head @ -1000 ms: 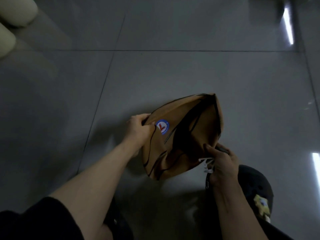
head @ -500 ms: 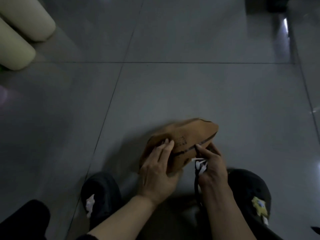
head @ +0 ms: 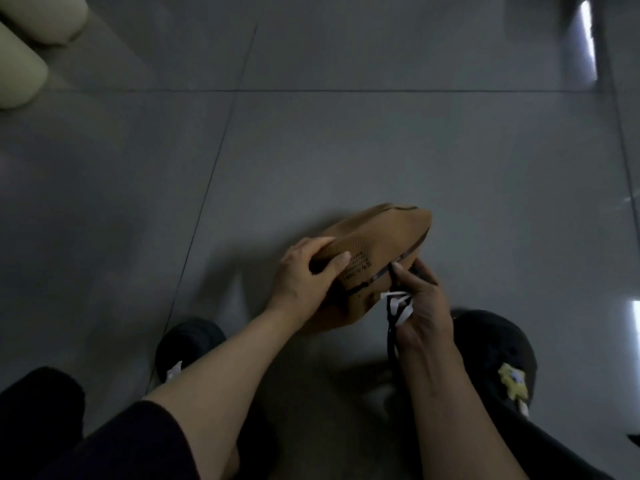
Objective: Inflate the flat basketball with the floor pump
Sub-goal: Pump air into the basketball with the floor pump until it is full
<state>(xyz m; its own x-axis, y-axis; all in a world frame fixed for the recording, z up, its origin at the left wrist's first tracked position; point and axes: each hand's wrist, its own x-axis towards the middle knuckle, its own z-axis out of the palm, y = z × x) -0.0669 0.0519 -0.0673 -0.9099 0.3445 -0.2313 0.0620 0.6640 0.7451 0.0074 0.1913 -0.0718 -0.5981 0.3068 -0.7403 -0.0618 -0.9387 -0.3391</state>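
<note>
A flat, folded orange-brown basketball (head: 377, 237) with black seams lies low over the grey floor. My left hand (head: 304, 275) grips its left side, thumb on top. My right hand (head: 420, 303) pinches the end of a thin black pump hose (head: 391, 336) with a white tag, its tip against the ball's seam. The hose runs down under my right forearm. The pump body is not in view.
Grey tiled floor (head: 346, 150) spreads ahead. My black shoes stand at the left (head: 188, 341) and right (head: 498, 358), the right one with a yellow charm. Two cream cylinders (head: 20, 60) lie at the top left.
The ball was turned from showing its open fold and blue sticker to its printed side. My left hand moved from its left edge onto its top. My right hand kept the hose end.
</note>
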